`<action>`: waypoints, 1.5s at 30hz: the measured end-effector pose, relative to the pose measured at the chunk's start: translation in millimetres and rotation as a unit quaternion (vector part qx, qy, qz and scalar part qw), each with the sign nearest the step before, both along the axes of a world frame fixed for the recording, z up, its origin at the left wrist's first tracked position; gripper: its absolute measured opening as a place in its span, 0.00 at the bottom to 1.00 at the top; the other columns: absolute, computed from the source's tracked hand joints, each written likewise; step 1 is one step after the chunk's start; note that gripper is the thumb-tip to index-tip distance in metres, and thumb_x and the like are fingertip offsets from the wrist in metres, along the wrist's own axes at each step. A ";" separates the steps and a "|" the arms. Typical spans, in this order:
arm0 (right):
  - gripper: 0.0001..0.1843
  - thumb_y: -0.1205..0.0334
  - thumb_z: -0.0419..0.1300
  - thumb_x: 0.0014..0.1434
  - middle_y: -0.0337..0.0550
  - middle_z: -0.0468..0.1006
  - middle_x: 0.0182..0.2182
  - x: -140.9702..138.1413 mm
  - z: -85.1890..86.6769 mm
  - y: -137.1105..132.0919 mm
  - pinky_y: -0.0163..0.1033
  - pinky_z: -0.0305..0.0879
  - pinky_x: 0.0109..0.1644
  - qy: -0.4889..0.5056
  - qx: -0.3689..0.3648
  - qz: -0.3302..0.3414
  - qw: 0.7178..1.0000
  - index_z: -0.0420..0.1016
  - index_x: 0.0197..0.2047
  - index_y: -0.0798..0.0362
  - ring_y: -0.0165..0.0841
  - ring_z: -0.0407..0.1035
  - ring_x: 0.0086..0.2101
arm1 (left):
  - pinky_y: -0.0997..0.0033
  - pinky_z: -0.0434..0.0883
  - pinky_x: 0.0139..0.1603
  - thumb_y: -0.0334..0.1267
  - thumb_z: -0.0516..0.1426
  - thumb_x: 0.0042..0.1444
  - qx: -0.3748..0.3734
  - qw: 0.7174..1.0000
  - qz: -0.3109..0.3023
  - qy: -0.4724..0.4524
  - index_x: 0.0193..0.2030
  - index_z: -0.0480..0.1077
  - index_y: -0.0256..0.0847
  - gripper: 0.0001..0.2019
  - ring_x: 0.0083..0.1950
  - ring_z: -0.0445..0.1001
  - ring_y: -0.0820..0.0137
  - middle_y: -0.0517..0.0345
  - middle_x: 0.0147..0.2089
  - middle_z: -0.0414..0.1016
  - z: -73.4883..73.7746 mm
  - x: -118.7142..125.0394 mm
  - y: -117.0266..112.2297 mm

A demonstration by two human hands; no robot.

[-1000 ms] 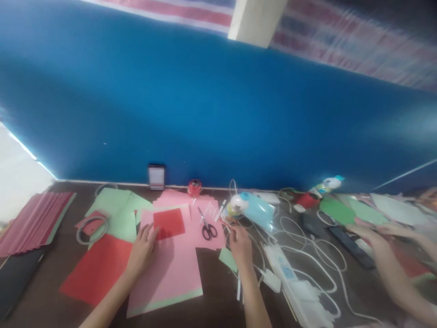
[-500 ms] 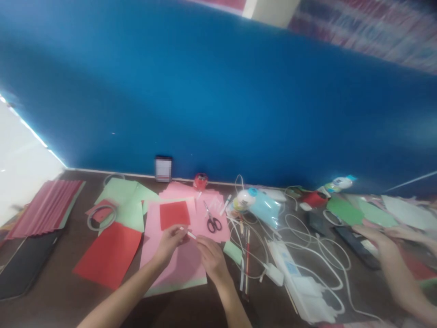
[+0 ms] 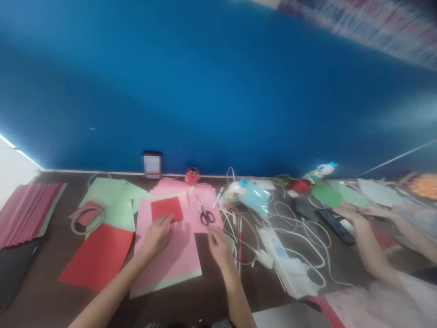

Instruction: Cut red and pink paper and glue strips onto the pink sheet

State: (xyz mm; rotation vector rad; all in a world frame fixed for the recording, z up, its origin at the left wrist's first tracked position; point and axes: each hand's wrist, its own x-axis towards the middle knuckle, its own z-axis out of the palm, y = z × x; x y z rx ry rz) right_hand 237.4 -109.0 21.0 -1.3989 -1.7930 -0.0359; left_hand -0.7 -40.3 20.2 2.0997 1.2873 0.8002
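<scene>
My left hand [image 3: 159,236] is closed over the pink paper [image 3: 180,253], its fingertips at the lower edge of a small red paper square [image 3: 166,208]. Whatever those fingers pinch is too blurred to make out. To the right, my right hand [image 3: 218,246] hovers just below the black-handled scissors [image 3: 205,215], apart from them. Its fingers are curled together, and any small thing in them is hidden. The scissors lie partly opened on the pink sheets. A white marker-like stick [image 3: 219,197] rests beyond them.
Red paper [image 3: 99,257], green paper [image 3: 109,196] and a tape ring [image 3: 88,219] lie at left, beside folded pink paper [image 3: 30,212]. Cables and a white power strip [image 3: 278,255] fill the right side. Another person's arms [image 3: 368,246] reach in near a phone [image 3: 336,226].
My hands have moved apart, and the small white stick between them no longer shows. The view has shifted, moving the table's contents left in the picture.
</scene>
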 end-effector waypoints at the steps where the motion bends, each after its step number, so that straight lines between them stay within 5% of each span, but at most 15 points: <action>1: 0.14 0.72 0.50 0.58 0.46 0.77 0.37 8.3 -0.7 2.7 0.41 0.70 0.47 0.002 0.006 -0.031 0.999 0.73 0.42 0.51 0.34 0.72 0.40 | 0.54 0.66 0.52 0.32 0.49 0.55 0.042 0.998 -0.012 0.050 0.50 0.69 0.36 0.16 0.52 0.68 0.58 0.44 0.50 0.72 -4.6 -7.2 2.5; 5: 0.12 0.70 0.50 0.58 0.48 0.76 0.38 34.0 -8.8 11.7 0.45 0.69 0.49 0.013 0.017 -0.104 0.994 0.73 0.41 0.52 0.36 0.71 0.43 | 0.56 0.66 0.53 0.31 0.50 0.56 0.128 0.975 -0.037 0.180 0.49 0.69 0.40 0.15 0.55 0.65 0.57 0.47 0.50 0.71 -18.9 -34.6 9.3; 9: 0.12 0.69 0.50 0.57 0.50 0.75 0.39 33.3 -21.6 15.9 0.50 0.65 0.53 0.026 -0.031 -0.123 0.992 0.74 0.37 0.53 0.39 0.66 0.49 | 0.57 0.68 0.51 0.30 0.50 0.56 0.134 0.959 -0.040 0.247 0.48 0.70 0.40 0.14 0.54 0.67 0.58 0.47 0.51 0.71 -22.2 -49.1 10.5; 15: 0.12 0.71 0.50 0.56 0.48 0.75 0.40 -12.8 -26.9 27.6 0.51 0.63 0.54 0.031 -0.107 0.018 0.994 0.74 0.37 0.52 0.39 0.66 0.49 | 0.59 0.69 0.49 0.24 0.49 0.57 0.161 0.943 -0.083 0.281 0.44 0.70 0.37 0.13 0.54 0.69 0.59 0.44 0.51 0.71 -25.4 -51.5 11.6; 21: 0.16 0.67 0.55 0.56 0.48 0.73 0.45 -49.4 -21.0 44.9 0.50 0.64 0.54 -0.013 -0.170 0.146 0.974 0.70 0.48 0.51 0.39 0.65 0.49 | 0.60 0.70 0.47 0.24 0.47 0.57 0.140 0.957 -0.095 0.235 0.45 0.69 0.36 0.13 0.48 0.73 0.61 0.44 0.45 0.74 -21.6 -55.7 10.7; 26: 0.11 0.68 0.53 0.59 0.46 0.76 0.41 -51.8 -27.8 53.4 0.49 0.64 0.51 -0.031 -0.171 0.182 0.968 0.74 0.43 0.50 0.37 0.68 0.45 | 0.62 0.70 0.45 0.26 0.49 0.57 0.105 0.972 -0.107 0.179 0.45 0.70 0.38 0.13 0.45 0.72 0.63 0.47 0.43 0.74 -12.1 -58.0 4.6; 37: 0.08 0.61 0.54 0.60 0.44 0.73 0.32 -56.4 -29.9 56.6 0.42 0.64 0.43 0.091 -0.205 0.131 0.966 0.71 0.31 0.53 0.34 0.67 0.36 | 0.65 0.70 0.46 0.33 0.48 0.60 -0.009 0.999 0.002 0.034 0.41 0.73 0.40 0.12 0.45 0.71 0.67 0.50 0.43 0.73 -24.4 -55.0 3.6; 45: 0.08 0.60 0.55 0.59 0.44 0.70 0.32 -65.4 -36.5 57.9 0.42 0.64 0.43 0.132 -0.206 0.066 0.967 0.68 0.29 0.52 0.35 0.66 0.36 | 0.64 0.70 0.46 0.34 0.49 0.58 -0.032 0.997 0.069 0.019 0.39 0.74 0.39 0.12 0.43 0.71 0.65 0.49 0.42 0.74 -32.7 -49.8 2.6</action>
